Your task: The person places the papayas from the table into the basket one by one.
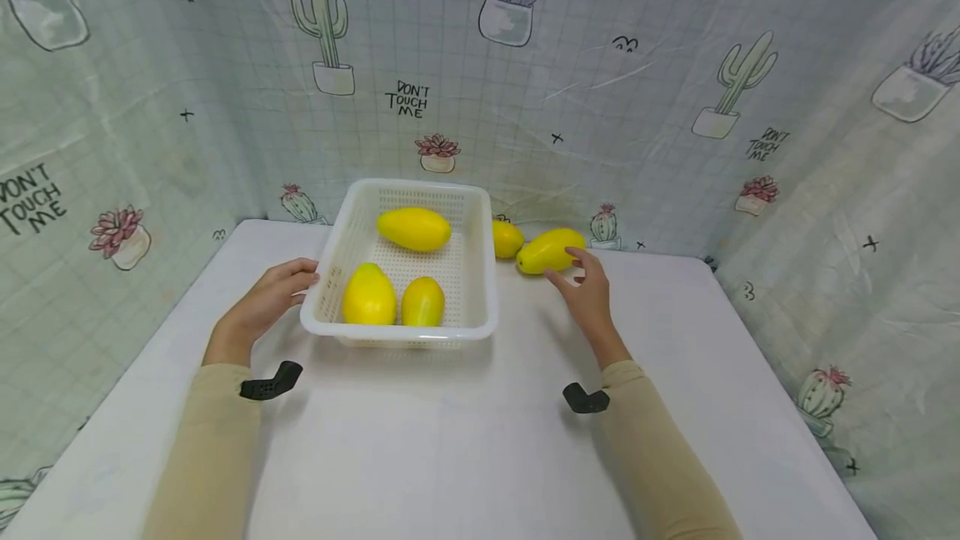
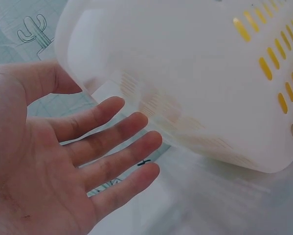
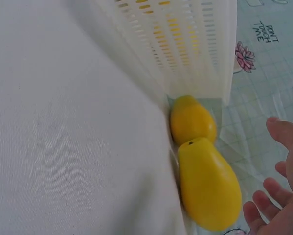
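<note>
A white plastic basket (image 1: 397,331) with slotted walls stands left of centre on the table. Three yellow fruits lie inside: a long one (image 1: 414,229) at the back, a rounder one (image 1: 369,297) front left, a smaller oval one (image 1: 423,302) beside it. My left hand (image 1: 262,307) is at the basket's left side; its thumb reaches the rim, while the straight fingers spread along the outer wall. Over a yellow papaya (image 3: 210,188) to the right of the basket, my right hand (image 1: 588,290) is spread, thumb and fingers apart, not gripping it. Another yellow fruit (image 3: 191,122) touches that papaya's narrow end.
Both loose fruits lie along the back edge of the white table (image 1: 450,457). A patterned cloth (image 1: 570,98) with cactus drawings hangs behind and at both sides. Dark wrist-worn devices (image 1: 585,399) show at both sleeves.
</note>
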`<state>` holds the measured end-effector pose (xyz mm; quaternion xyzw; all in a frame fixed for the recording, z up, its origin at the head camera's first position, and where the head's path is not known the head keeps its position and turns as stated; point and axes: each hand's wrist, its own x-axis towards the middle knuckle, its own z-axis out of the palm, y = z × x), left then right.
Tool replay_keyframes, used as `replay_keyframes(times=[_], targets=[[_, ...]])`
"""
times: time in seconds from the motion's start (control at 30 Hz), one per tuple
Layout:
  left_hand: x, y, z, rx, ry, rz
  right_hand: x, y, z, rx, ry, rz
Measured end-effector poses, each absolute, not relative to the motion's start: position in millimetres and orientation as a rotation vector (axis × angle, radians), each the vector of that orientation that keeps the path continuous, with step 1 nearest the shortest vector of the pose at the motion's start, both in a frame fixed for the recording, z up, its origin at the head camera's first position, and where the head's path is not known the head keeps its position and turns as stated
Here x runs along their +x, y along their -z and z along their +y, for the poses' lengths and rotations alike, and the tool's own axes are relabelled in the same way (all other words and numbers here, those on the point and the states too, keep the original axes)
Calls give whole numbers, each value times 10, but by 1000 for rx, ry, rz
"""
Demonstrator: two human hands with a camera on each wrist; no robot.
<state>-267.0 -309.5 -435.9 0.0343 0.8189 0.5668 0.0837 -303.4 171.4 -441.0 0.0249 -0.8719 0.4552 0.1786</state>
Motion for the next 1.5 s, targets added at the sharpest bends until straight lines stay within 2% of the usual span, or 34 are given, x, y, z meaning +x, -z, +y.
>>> replay_keyframes(times=[0.73, 1.5], targets=[[-2636, 4328, -3065, 145, -1738, 2431, -3245, 4415, 1886, -79, -1294, -2509], [-2651, 4327, -3086, 136, -1729, 2433, -3385, 4480, 1925, -93, -1290, -2540]])
